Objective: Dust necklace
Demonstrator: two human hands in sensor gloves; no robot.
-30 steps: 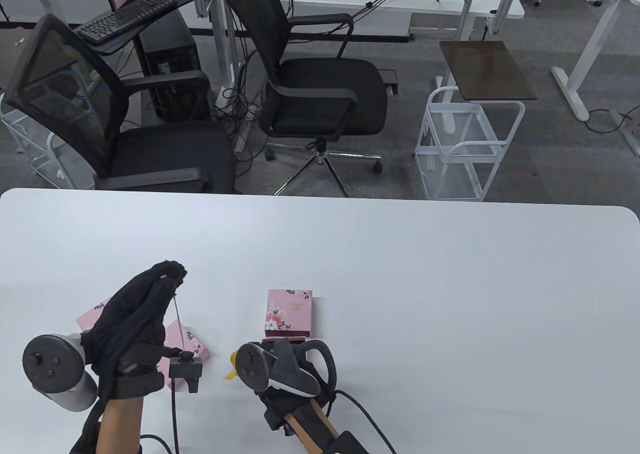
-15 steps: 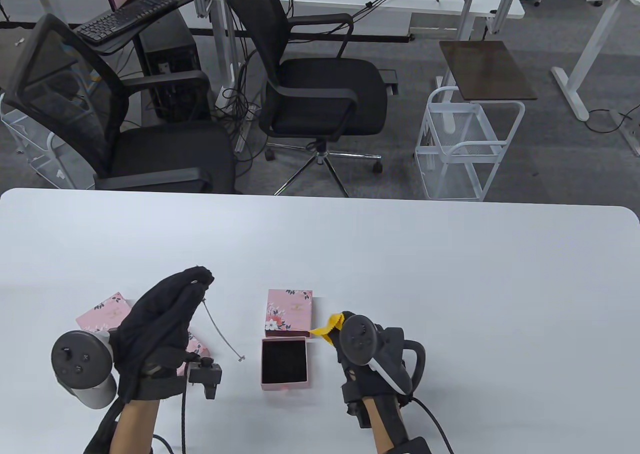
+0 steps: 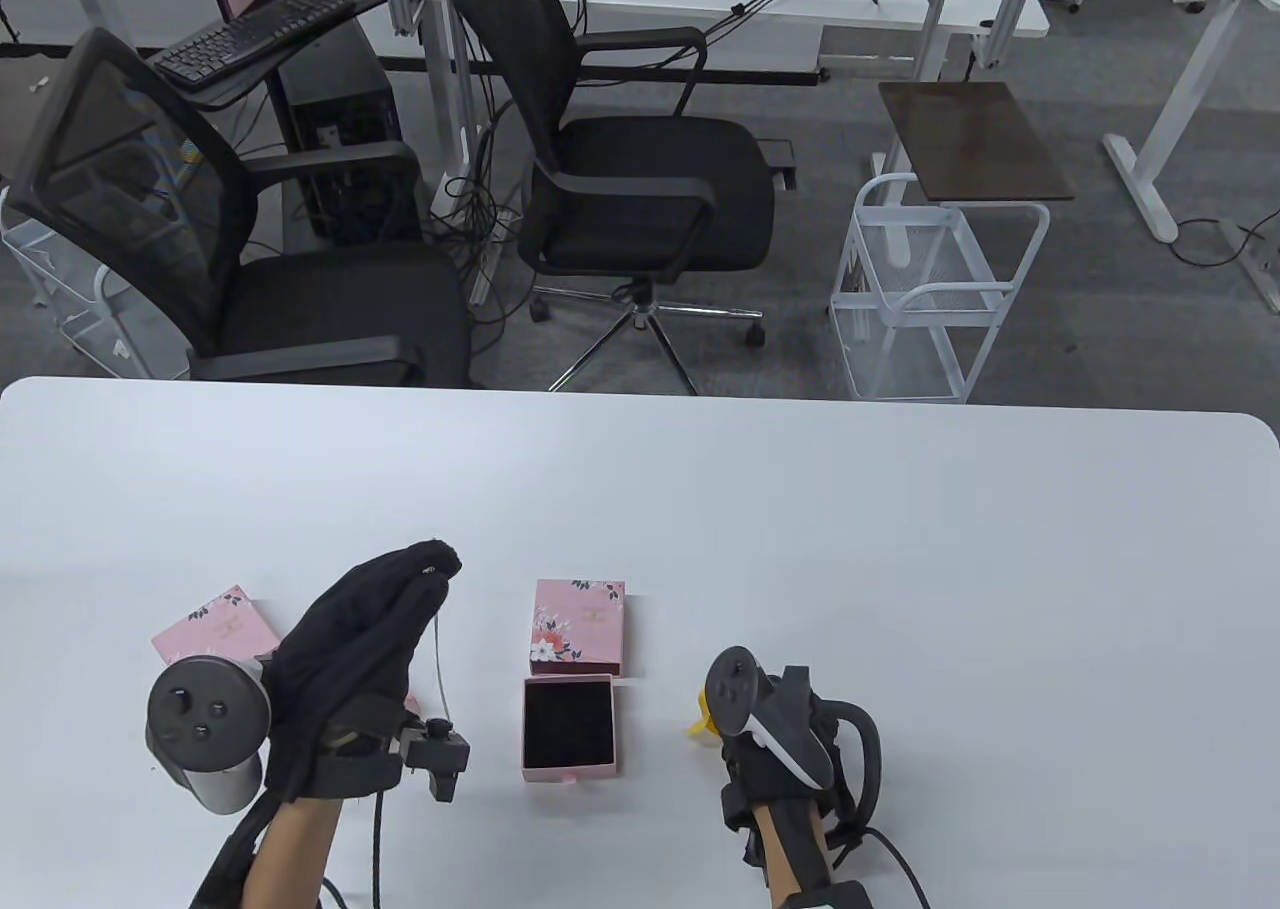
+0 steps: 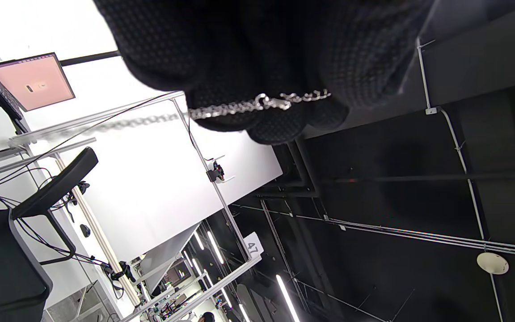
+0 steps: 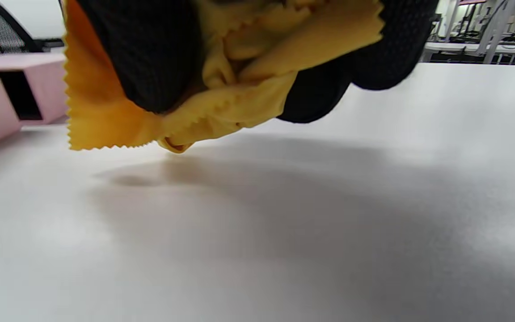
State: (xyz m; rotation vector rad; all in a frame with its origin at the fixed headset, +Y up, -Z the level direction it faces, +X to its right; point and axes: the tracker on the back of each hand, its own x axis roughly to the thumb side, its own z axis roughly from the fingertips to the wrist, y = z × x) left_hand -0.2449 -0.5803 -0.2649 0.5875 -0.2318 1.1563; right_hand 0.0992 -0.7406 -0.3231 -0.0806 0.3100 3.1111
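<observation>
My left hand (image 3: 425, 564) pinches one end of a thin silver necklace (image 3: 438, 654), raised above the table; the chain hangs straight down toward the wrist mount. In the left wrist view the clasp end of the chain (image 4: 262, 103) lies across my gloved fingertips (image 4: 275, 120). My right hand (image 3: 715, 719) holds a yellow cloth (image 3: 700, 721) low over the table, right of the open pink box (image 3: 568, 727) with its black lining. In the right wrist view the cloth (image 5: 221, 89) is bunched in my fingers just above the table.
The floral pink lid (image 3: 578, 626) lies just behind the open box. Another pink floral box (image 3: 215, 626) lies partly under my left hand. The white table's (image 3: 900, 569) far edge meets two black office chairs (image 3: 620, 169) and a white wire cart (image 3: 925, 289).
My left hand moved right with the necklace, whose chain swung and now hangs straight. My right hand moved right off the box and back toward me with the cloth; the open box came into view.
</observation>
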